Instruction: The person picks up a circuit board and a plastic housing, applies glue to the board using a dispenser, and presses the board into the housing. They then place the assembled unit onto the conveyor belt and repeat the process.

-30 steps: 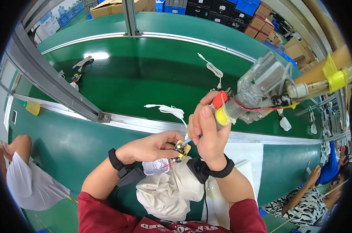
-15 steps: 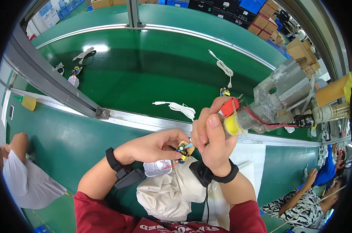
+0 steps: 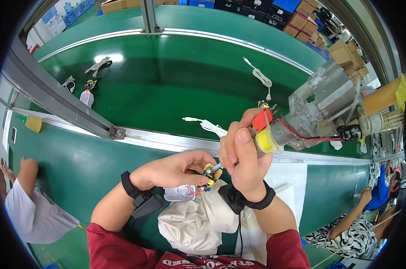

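Observation:
My left hand [image 3: 178, 171] is closed on a small circuit board [image 3: 215, 175] with yellow, blue and dark parts. Thin red wires run from the board to a white plastic housing [image 3: 179, 193] just below it. My right hand [image 3: 245, 163] is wrapped round the front of a glue dispenser [image 3: 282, 134], a grey tube with yellow tape and a red trigger piece. Its pale blue nozzle [image 3: 217, 167] points down-left and meets the board's upper edge; whether it touches I cannot tell. Fingers hide part of both things.
Beneath the board lies bunched cream cloth [image 3: 189, 226]. Beyond a metal rail [image 3: 167, 144], the green belt [image 3: 167, 89] carries white cables [image 3: 261, 78] and another board with a white housing [image 3: 86, 97]. A yellow bottle [image 3: 33, 123] stands left. Co-workers sit on both sides.
The cables and boards on the belt have shifted slightly right relative to the rail. My hands, the board and the dispenser keep nearly the same positions. The left co-worker's hand has moved.

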Demonstrator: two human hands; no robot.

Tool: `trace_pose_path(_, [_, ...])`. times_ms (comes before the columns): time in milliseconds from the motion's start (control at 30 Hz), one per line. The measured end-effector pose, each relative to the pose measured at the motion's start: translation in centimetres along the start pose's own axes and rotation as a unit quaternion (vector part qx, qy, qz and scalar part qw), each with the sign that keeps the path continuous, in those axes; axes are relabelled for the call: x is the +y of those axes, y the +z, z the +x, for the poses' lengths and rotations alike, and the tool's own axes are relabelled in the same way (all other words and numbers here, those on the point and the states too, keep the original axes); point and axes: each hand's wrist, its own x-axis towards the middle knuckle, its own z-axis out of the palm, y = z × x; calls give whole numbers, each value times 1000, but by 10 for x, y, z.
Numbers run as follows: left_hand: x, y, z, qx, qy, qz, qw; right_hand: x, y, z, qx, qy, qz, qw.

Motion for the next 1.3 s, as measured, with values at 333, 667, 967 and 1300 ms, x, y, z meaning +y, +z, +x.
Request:
trace_pose_path(333, [-3, -1, 1, -8, -14, 14, 1000, -4, -4, 3, -7, -16, -15, 1000])
trace_pose_path(667, [1, -21, -10, -42, -45, -47, 997, -21, -7, 1, -44, 12, 50, 998])
trace_pose_path(967, [63, -50, 0, 119, 105, 28, 987, -16, 1, -1, -75, 11, 7, 997])
trace_pose_path(1300, [54, -103, 92, 258, 115, 192, 940, -12, 11, -2, -54, 18, 1, 998])
